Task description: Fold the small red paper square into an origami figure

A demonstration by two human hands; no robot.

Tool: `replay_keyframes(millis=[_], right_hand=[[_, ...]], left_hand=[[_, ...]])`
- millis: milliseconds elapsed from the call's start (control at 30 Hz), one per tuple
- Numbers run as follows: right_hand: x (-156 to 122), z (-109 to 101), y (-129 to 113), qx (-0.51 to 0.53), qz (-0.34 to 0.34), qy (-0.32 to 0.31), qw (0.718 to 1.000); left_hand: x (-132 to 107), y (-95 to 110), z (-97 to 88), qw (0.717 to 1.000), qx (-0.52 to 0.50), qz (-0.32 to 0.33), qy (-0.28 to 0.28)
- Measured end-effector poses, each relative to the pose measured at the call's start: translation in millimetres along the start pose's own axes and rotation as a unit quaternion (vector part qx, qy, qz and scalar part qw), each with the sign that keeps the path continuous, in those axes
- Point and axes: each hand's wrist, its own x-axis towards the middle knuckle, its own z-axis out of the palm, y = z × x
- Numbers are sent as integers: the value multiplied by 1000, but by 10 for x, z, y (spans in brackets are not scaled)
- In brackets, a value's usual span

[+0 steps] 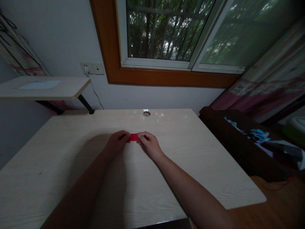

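Observation:
A small flat red piece (133, 137), which looks like paper, is stretched between my two hands just above or on the pale wooden desk (190, 168). My left hand (117, 142) pinches its left end between thumb and fingers. At the other end, my right hand (151, 143) grips it the same way. The fingertips cover both ends of the piece, so its full length is hidden. I cannot tell whether it touches the desktop.
A raised shelf (71, 91) on black legs stands at the desk's left, with a pale sheet (40, 84) on it. A round cable hole (146, 114) lies near the back edge. A dark flat object (166, 224) shows at the front edge. Right of the desk is dark furniture (221, 136).

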Motion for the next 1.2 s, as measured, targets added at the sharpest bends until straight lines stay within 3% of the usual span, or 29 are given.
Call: replay_keyframes(millis=[367,700,1200], right_hand=[[5,26,2,52,6,-15,999],[14,18,50,47,0,-35,998],[-36,-25,-71,-114,-101,16,988]], left_hand=[[52,-18,-30,994,-19,106,18],[32,-31,-22,996,-40,83,-13],[43,12,13,996,-54,76,-6]])
